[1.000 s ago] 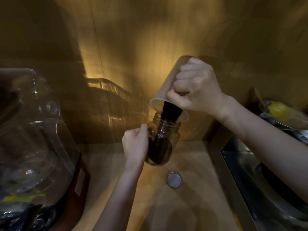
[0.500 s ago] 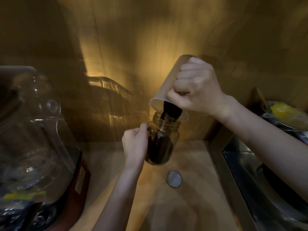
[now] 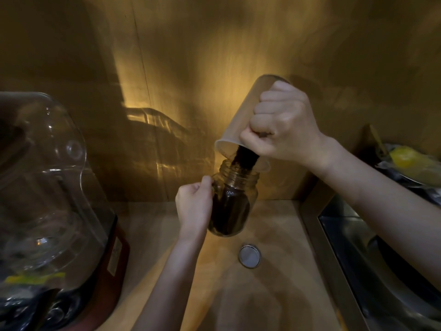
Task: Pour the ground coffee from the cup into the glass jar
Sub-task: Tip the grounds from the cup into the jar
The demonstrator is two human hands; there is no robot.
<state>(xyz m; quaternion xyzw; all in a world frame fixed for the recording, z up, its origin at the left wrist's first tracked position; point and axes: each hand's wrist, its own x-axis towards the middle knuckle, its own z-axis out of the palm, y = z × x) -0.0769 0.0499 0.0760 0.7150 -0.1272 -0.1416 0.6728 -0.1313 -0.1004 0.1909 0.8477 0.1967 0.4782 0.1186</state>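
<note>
My right hand (image 3: 284,125) grips a translucent plastic cup (image 3: 241,115) by its handle, tipped steeply with its rim down over the glass jar (image 3: 235,201). Dark ground coffee (image 3: 244,158) runs from the cup's rim into the jar's threaded mouth. The jar leans slightly, lifted off the counter, and is more than half full of dark grounds. My left hand (image 3: 194,204) holds the jar by its left side, fingers wrapped around the glass.
The jar's round metal lid (image 3: 249,256) lies on the wooden counter (image 3: 274,283) just below the jar. A large clear-domed appliance (image 3: 47,187) with a dark red base stands at left. A steel sink (image 3: 358,247) with dishes is at right. A wooden wall stands behind.
Both hands hold nearly the same pose. Coffee keeps flowing from the cup, and the level of grounds in the jar has risen a little.
</note>
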